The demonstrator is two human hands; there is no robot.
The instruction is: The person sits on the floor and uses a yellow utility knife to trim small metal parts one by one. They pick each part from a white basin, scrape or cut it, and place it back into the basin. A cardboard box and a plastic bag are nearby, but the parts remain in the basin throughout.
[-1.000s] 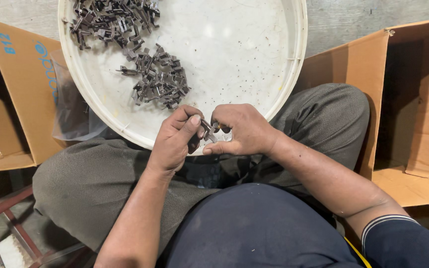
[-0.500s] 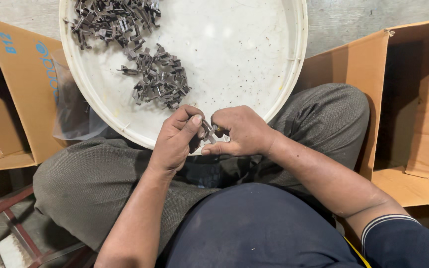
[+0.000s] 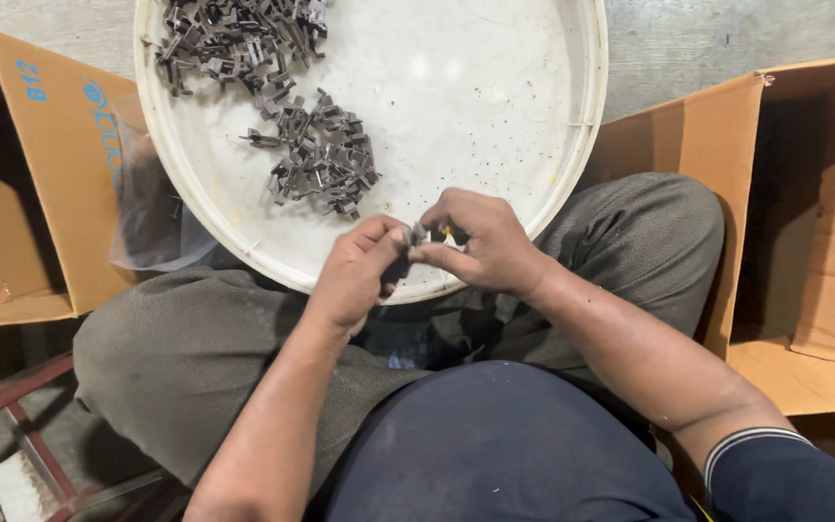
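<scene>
Two heaps of small grey metal clips (image 3: 316, 164) lie in the white round tray (image 3: 495, 116) on my lap, so I judge plenty remains. My left hand (image 3: 355, 275) and right hand (image 3: 480, 242) pinch one small metal piece (image 3: 418, 235) between them at the tray's near rim, fingertips (image 3: 393, 235) closed tight

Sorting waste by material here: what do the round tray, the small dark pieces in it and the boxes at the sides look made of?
Round tray: probably plastic, white, scuffed, with a thin moulded rim. Small dark pieces: likely metal, dull grey, bent and angular. Boxes: brown cardboard, matte, with folded flaps.
</scene>
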